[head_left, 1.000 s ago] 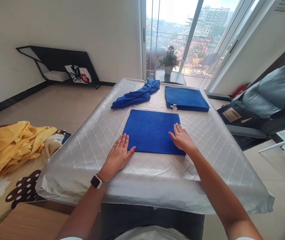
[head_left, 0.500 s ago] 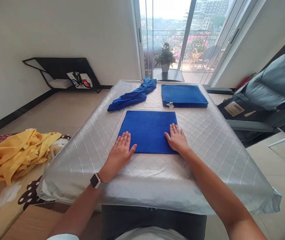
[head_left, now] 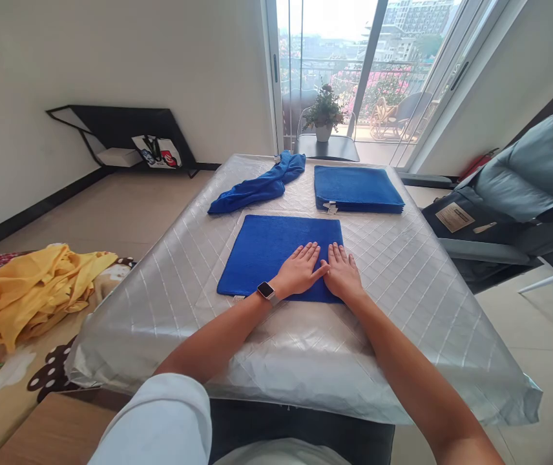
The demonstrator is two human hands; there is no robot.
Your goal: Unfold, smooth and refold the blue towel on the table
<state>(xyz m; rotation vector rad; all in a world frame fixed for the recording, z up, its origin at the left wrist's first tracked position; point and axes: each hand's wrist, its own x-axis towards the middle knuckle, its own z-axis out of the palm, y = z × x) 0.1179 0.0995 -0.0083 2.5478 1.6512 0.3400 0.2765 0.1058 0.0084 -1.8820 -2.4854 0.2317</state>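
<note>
A flat blue cloth (head_left: pixel 261 248) lies spread on the silver quilted tablecloth (head_left: pixel 179 278), close to me. My left hand (head_left: pixel 300 266) rests palm down on the cloth, right of its middle, fingers stretched out. Pressed flat on the cloth's right side is my right hand (head_left: pixel 342 270), its fingers extended too. The two thumbs meet or nearly meet. Neither hand grips anything. Behind, to the right, sits a neat stack of folded blue cloths (head_left: pixel 358 187) with a white tag. A crumpled blue cloth (head_left: pixel 257 187) lies to the back left.
Yellow fabric (head_left: pixel 39 290) is heaped on a patterned surface at the left. A dark chair holding a grey cushion (head_left: pixel 523 168) stands at the right. Beyond the table, a potted plant (head_left: pixel 323 116) sits on a chair before the glass door.
My left hand has slid right across the cloth from its left edge to beside my right hand. My right hand stays almost in place.
</note>
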